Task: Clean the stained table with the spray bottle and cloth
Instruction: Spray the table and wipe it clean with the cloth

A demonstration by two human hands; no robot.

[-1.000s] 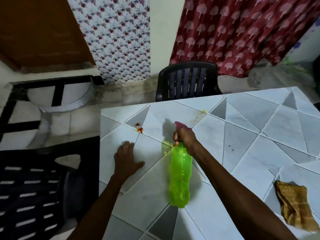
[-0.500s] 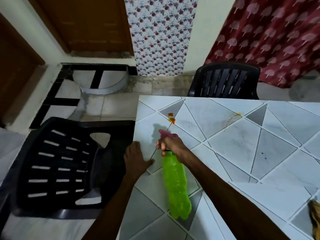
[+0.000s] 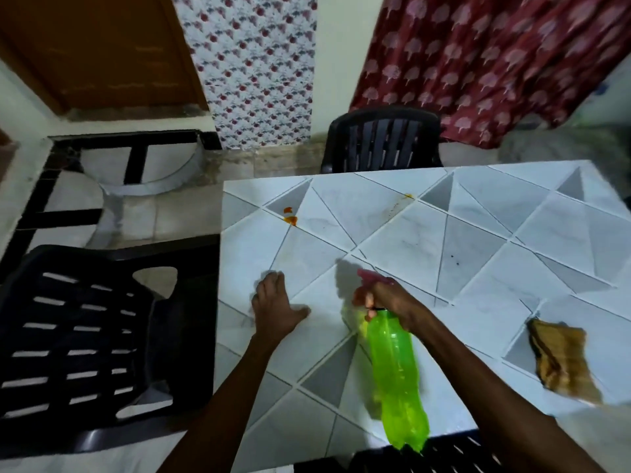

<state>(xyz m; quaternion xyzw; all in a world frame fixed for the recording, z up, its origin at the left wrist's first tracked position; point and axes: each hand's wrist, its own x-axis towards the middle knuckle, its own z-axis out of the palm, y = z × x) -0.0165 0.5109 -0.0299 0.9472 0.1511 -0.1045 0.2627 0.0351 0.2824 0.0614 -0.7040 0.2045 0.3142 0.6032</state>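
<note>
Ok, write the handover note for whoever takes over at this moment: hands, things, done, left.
Left hand: open, flat on the table near its left edge.
Right hand: grips the green spray bottle at its neck, nozzle toward the orange stain.
Cloth: lying on the table to the right, untouched.
Done: bottle in hand; spray landed or not, cannot tell.
Left: spray the orange stain and the small yellow mark near the far edge, then wipe with the cloth.
</note>
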